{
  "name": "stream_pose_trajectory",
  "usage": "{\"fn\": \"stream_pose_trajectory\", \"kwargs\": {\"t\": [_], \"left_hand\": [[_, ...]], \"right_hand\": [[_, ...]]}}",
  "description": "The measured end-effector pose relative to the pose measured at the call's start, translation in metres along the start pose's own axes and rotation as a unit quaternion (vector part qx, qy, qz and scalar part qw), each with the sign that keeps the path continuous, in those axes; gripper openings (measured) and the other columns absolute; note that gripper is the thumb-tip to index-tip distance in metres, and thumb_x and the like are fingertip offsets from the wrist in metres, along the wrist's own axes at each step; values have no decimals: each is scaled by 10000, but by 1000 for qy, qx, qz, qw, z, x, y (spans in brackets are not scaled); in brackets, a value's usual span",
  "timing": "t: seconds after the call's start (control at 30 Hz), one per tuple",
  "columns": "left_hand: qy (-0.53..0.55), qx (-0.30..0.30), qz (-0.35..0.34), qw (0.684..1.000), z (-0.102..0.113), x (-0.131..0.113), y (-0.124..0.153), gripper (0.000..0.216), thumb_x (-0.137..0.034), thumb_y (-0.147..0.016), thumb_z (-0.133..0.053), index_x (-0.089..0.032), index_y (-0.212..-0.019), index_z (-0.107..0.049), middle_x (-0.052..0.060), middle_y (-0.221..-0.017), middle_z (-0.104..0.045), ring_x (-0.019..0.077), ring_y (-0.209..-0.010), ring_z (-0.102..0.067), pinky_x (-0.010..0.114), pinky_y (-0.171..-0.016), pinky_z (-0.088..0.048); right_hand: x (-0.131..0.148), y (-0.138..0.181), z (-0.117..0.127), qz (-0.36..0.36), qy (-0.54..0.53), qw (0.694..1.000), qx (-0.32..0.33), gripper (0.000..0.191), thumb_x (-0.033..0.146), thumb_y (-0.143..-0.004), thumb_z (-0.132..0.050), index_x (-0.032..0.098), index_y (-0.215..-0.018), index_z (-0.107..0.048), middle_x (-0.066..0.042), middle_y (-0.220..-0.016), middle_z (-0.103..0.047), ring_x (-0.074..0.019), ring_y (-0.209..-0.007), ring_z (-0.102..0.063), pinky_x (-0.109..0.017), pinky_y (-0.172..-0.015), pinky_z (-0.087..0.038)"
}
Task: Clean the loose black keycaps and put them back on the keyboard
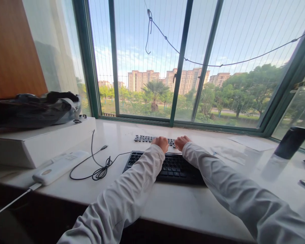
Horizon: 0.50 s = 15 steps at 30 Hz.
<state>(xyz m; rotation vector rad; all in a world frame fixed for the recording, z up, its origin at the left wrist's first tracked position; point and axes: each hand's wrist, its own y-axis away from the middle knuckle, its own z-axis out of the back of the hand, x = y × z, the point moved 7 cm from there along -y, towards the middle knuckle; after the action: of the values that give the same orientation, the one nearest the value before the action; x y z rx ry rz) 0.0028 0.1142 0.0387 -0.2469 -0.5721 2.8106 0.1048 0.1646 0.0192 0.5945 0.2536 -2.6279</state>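
A black keyboard [172, 166] lies on the white stone sill [188, 203] in front of me, partly under my white sleeves. Just beyond it, rows of loose dark keycaps [144, 138] are laid out on the sill. My left hand [161, 143] rests at the far edge of the keyboard with its fingers curled down over the keycap rows. My right hand [182, 141] sits close beside it, also curled. What the fingertips hold is hidden.
A coiled black cable [100, 171] lies left of the keyboard. Further left are a white device [58, 166] on a white cord, a white box [40, 142] and a dark bag [35, 108]. Clear plastic sheets [228, 154] and a black cylinder [292, 142] lie right. Window glass stands behind.
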Motion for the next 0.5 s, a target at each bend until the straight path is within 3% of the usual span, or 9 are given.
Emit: {"fn": "stream_pose_trajectory", "kwargs": {"t": [0.17,0.33,0.5], "left_hand": [[4,-4,2,1000,5,1,0,250,-345,-794,-518,-189,-858,-703,97,-940,-673,217,-881,-623,307,-771,-493],[1,-9,4,1000,7,2,-1,243,-351,-786,-527,-192,-850,-699,95,-930,-673,231,-875,-627,331,-766,-502],[-2,-19,3,1000,10,2,-1,265,-360,-796,-508,-184,-850,-699,102,-940,-667,239,-878,-624,348,-769,-501]], "right_hand": [[5,2,-3,8,23,1000,-18,252,224,-846,-451,150,-895,-687,-158,-930,-673,-264,-911,-625,-366,-757,-430],[7,1,-5,-3,25,1000,-16,232,289,-805,-530,167,-932,-681,-151,-958,-672,-261,-913,-627,-351,-758,-443],[14,-1,-2,-10,16,1000,-11,233,225,-814,-498,146,-928,-685,-168,-958,-670,-260,-914,-629,-359,-769,-446]]}}
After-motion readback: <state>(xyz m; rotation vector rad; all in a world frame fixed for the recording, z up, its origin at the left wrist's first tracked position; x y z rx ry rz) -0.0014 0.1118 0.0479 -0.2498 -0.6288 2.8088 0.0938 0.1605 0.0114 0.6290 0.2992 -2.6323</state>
